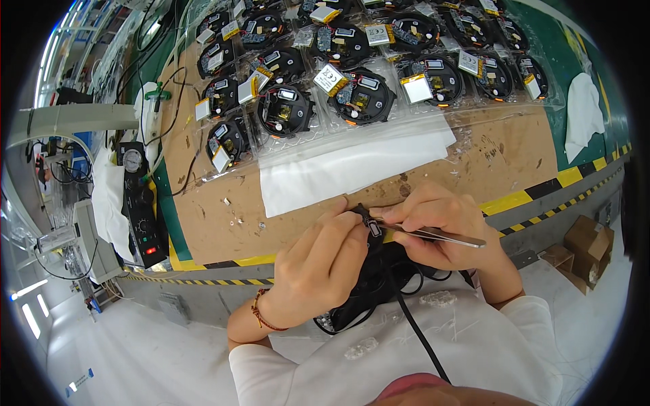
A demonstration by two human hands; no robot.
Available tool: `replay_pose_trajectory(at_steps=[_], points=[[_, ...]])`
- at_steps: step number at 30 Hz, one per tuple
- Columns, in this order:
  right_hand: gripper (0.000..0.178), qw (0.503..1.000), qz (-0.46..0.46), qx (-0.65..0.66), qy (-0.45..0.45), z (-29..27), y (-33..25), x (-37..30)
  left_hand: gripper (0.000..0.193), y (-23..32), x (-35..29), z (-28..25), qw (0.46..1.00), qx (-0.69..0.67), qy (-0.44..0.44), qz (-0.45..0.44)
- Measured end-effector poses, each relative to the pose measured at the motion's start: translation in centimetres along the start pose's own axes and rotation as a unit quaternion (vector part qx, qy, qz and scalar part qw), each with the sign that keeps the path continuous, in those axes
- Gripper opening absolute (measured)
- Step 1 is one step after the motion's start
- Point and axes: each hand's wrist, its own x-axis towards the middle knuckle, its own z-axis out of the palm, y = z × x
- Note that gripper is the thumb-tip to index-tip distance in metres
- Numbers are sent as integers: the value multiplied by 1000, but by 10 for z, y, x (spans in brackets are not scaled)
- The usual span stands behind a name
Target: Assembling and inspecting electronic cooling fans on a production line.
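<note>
My left hand [318,260] is closed around a small black electronic housing [374,229], held over the front edge of the bench. Its fingers hide much of the housing, but a pale rectangular part shows on its face. My right hand [443,220] grips metal tweezers [455,237], whose rear end points right. The tips reach the housing near my left fingertips; whether they pinch anything is too small to tell. Beyond my hands lies a white sheet [318,179] on brown board.
A clear plastic tray [298,145] across the back holds several round black housings with silver batteries [330,79]. At left stands a black control box [142,227] with a gauge. A white cloth [583,115] lies right. Striped tape [514,201] marks the bench edge; a cardboard box [588,247] sits below.
</note>
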Motion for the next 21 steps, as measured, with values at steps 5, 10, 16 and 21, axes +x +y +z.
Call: replay_pose_trajectory(at_steps=[5, 10, 16, 21], points=[[20, 999, 32, 42, -8, -1, -1, -3, 13, 6, -4, 1, 999, -13, 16, -50], [39, 998, -63, 19, 2, 4, 10, -3, 14, 9, -7, 3, 997, -15, 23, -77], [41, 997, -77, 19, 11, 5, 10, -3, 17, 10, -6, 2, 995, -30, 21, -88], [32, 998, -28, 16, -62, -3, 5, -6, 16, 10, -5, 2, 994, -43, 26, -99]])
